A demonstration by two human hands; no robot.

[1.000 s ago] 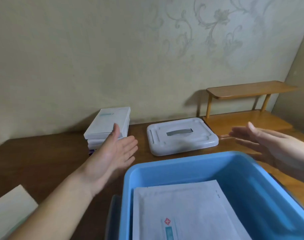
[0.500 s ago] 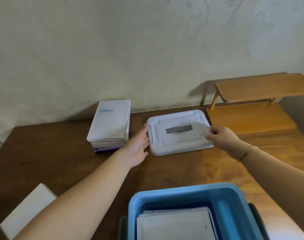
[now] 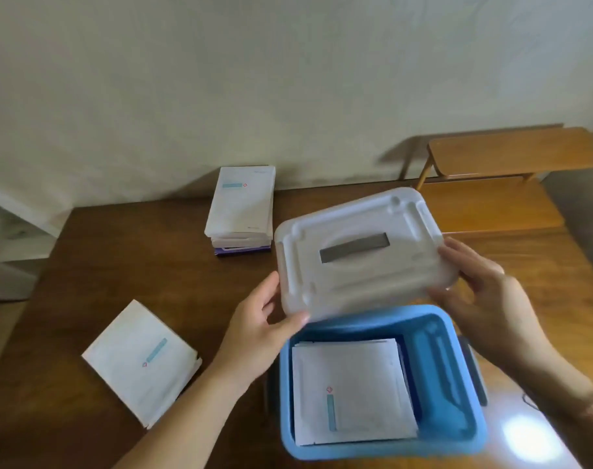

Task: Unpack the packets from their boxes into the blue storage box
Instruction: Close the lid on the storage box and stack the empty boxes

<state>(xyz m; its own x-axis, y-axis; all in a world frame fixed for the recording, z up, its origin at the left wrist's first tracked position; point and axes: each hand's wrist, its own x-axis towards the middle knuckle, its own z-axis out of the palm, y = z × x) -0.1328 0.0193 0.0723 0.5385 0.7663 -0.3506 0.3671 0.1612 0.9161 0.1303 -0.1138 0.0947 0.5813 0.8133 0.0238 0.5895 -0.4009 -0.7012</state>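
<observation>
Holding the pale grey rectangular plastic lid (image 3: 359,255) in the air, tilted, both hands carry it just above the far rim of the blue plastic storage box (image 3: 437,363). The left hand (image 3: 261,330) grips the lid's left near corner, thumb on top and fingers beneath; the right hand (image 3: 481,299) grips its right edge with fingers curled over the rim. The storage box sits at the near edge of the dark wooden tabletop (image 3: 159,265), open, with flat white paper packets (image 3: 349,387) stacked inside against its left wall.

Unpacking looks finished for what is in the box, and closing appears to be the step in hand. The next move calls for levelling the lid, lining its corners up with the box rim and pressing it down evenly; the packets lie low enough that they should not foul it.

Another flat white packet (image 3: 142,360) lies on the tabletop towards the near left corner, apart from the box, and a stack of white cartons (image 3: 242,204) stands at the far edge by the wall. A light wooden shelf riser (image 3: 511,154) occupies the far right corner. Nothing lies between lid and box.
</observation>
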